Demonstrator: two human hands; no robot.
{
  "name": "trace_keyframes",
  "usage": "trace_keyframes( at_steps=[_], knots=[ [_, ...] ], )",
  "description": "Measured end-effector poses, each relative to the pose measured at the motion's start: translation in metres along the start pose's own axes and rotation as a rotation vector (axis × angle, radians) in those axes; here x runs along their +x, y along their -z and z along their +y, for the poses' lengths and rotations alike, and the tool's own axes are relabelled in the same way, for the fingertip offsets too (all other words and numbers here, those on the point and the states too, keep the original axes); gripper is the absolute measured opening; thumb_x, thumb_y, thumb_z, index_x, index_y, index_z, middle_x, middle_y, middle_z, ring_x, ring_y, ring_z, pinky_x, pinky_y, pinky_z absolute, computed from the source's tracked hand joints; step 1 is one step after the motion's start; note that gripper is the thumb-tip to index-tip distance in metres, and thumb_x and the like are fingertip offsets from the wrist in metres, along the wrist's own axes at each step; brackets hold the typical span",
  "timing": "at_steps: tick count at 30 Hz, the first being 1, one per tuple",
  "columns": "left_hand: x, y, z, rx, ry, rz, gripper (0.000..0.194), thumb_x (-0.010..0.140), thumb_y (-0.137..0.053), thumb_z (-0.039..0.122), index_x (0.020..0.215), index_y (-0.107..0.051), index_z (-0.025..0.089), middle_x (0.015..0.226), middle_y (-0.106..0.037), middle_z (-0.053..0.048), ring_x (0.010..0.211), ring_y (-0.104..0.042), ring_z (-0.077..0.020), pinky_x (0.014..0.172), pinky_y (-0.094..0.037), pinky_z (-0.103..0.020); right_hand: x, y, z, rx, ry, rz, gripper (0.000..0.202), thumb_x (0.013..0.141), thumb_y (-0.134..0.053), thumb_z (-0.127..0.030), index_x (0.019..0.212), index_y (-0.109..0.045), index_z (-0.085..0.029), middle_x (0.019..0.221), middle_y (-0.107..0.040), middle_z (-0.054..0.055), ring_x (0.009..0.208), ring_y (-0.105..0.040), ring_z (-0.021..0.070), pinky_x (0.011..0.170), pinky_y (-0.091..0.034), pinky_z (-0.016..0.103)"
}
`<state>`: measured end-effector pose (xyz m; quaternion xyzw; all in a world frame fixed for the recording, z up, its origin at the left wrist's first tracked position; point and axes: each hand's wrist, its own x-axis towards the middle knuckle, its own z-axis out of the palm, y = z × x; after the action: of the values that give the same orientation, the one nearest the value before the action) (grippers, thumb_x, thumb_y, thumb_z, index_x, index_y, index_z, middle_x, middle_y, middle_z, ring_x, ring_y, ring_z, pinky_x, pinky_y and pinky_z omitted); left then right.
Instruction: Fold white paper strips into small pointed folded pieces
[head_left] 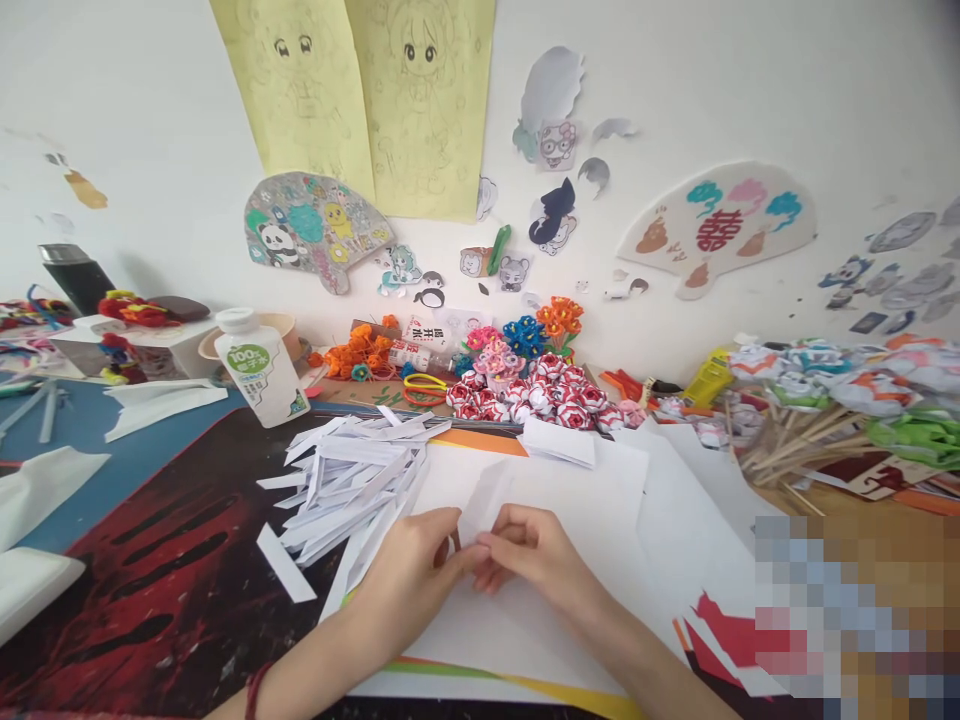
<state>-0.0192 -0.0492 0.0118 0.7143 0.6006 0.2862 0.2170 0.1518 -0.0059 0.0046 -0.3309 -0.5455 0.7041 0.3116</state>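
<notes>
Between my two hands is a small white paper strip (482, 498), standing up from my fingertips. My left hand (427, 555) pinches its lower left side, and my right hand (529, 550) pinches it from the right, the thumbs almost touching. Both hands are over white paper sheets (555, 625) lying on the desk. A heap of folded white paper strips (352, 480) lies left of my left hand, with one loose strip (285, 563) at its near edge. Folded white paper (559, 443) rests on the sheets' far edge.
A white bottle (261, 370) stands at the back left. Red-and-white paper flowers (559, 392), orange flowers (360, 350) and yellow-handled scissors (425, 388) line the wall. Flowers on sticks (795, 440) lie at right, red paper scraps (724, 630) nearer. A dark red mat (165, 560) covers the left.
</notes>
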Motion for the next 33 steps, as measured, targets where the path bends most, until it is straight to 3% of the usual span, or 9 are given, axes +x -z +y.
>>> trace_keyframes(
  at_steps=[5, 10, 15, 18, 20, 23, 26, 29, 33],
  knots=[
    [0.001, 0.007, 0.001, -0.182, 0.009, -0.115, 0.037, 0.088, -0.052, 0.038, 0.059, -0.056, 0.015, 0.052, -0.05, 0.004, 0.051, -0.041, -0.0092, 0.05, -0.029, -0.021, 0.002, 0.008, 0.007, -0.041, 0.083, -0.035, 0.028, 0.077, -0.07, -0.037, 0.075, -0.066, -0.01, 0.062, -0.065, 0.004, 0.053, -0.06, 0.0124, 0.053, -0.048, 0.024],
    [0.003, 0.012, -0.002, -0.208, 0.011, -0.175, 0.036, 0.087, -0.052, 0.039, 0.06, -0.057, 0.015, 0.052, -0.05, 0.004, 0.051, -0.042, -0.0092, 0.051, -0.031, -0.021, 0.002, 0.013, 0.0, -0.1, 0.083, -0.026, 0.025, 0.076, -0.07, -0.035, 0.074, -0.069, -0.01, 0.063, -0.066, 0.005, 0.053, -0.06, 0.0128, 0.054, -0.048, 0.025],
    [0.005, 0.017, -0.003, -0.184, 0.029, -0.216, 0.033, 0.086, -0.052, 0.038, 0.063, -0.059, 0.015, 0.054, -0.056, 0.003, 0.053, -0.045, -0.0101, 0.053, -0.033, -0.021, 0.008, 0.031, -0.011, -0.161, 0.136, 0.193, 0.023, 0.073, -0.071, -0.034, 0.068, -0.068, -0.011, 0.062, -0.066, 0.005, 0.054, -0.059, 0.0135, 0.054, -0.046, 0.025],
    [0.006, 0.021, -0.003, -0.15, 0.04, -0.247, 0.032, 0.085, -0.052, 0.037, 0.063, -0.058, 0.015, 0.054, -0.052, 0.004, 0.053, -0.044, -0.0099, 0.052, -0.031, -0.022, 0.012, 0.047, -0.015, -0.179, 0.182, 0.381, 0.022, 0.072, -0.071, -0.034, 0.072, -0.067, -0.013, 0.062, -0.065, 0.004, 0.055, -0.058, 0.0134, 0.054, -0.045, 0.025],
    [0.007, 0.024, -0.003, -0.113, 0.034, -0.255, 0.032, 0.084, -0.052, 0.037, 0.061, -0.055, 0.016, 0.053, -0.047, 0.005, 0.052, -0.04, -0.0095, 0.05, -0.028, -0.022, 0.012, 0.052, -0.018, -0.19, 0.212, 0.422, 0.022, 0.074, -0.07, -0.035, 0.072, -0.066, -0.013, 0.064, -0.064, 0.003, 0.057, -0.058, 0.0136, 0.056, -0.044, 0.025],
    [0.008, 0.026, -0.005, -0.035, -0.006, -0.277, 0.033, 0.083, -0.052, 0.036, 0.056, -0.046, 0.017, 0.051, -0.04, 0.007, 0.05, -0.036, -0.0088, 0.049, -0.025, -0.022, 0.009, 0.049, -0.02, -0.248, 0.197, 0.236, 0.025, 0.078, -0.065, -0.039, 0.08, -0.065, -0.014, 0.07, -0.064, 0.003, 0.062, -0.059, 0.0152, 0.06, -0.046, 0.027],
    [0.008, 0.027, -0.007, 0.062, -0.052, -0.293, 0.033, 0.083, -0.053, 0.034, 0.056, -0.045, 0.017, 0.052, -0.046, 0.006, 0.051, -0.039, -0.009, 0.05, -0.025, -0.022, 0.006, 0.042, -0.018, -0.428, 0.14, 0.047, 0.024, 0.074, -0.069, -0.037, 0.076, -0.065, -0.014, 0.068, -0.062, 0.002, 0.063, -0.056, 0.0156, 0.061, -0.043, 0.027],
    [0.007, 0.026, -0.009, 0.149, -0.076, -0.248, 0.025, 0.084, -0.053, 0.032, 0.063, -0.053, 0.018, 0.063, -0.058, 0.003, 0.056, -0.047, -0.0112, 0.054, -0.028, -0.024, 0.006, 0.04, -0.012, -0.655, 0.15, 0.088, 0.023, 0.072, -0.07, -0.035, 0.063, -0.064, -0.014, 0.06, -0.056, 0.0, 0.059, -0.049, 0.0134, 0.056, -0.037, 0.025],
    [0.007, 0.023, -0.013, 0.198, -0.13, -0.162, 0.012, 0.084, -0.055, 0.027, 0.075, -0.061, 0.021, 0.079, -0.063, 0.0, 0.073, -0.056, -0.0159, 0.063, -0.035, -0.025, 0.005, 0.041, -0.007, -0.79, 0.104, 0.07, 0.017, 0.071, -0.07, -0.029, 0.061, -0.064, -0.016, 0.058, -0.054, -0.001, 0.057, -0.046, 0.0131, 0.053, -0.033, 0.024]
  ],
)
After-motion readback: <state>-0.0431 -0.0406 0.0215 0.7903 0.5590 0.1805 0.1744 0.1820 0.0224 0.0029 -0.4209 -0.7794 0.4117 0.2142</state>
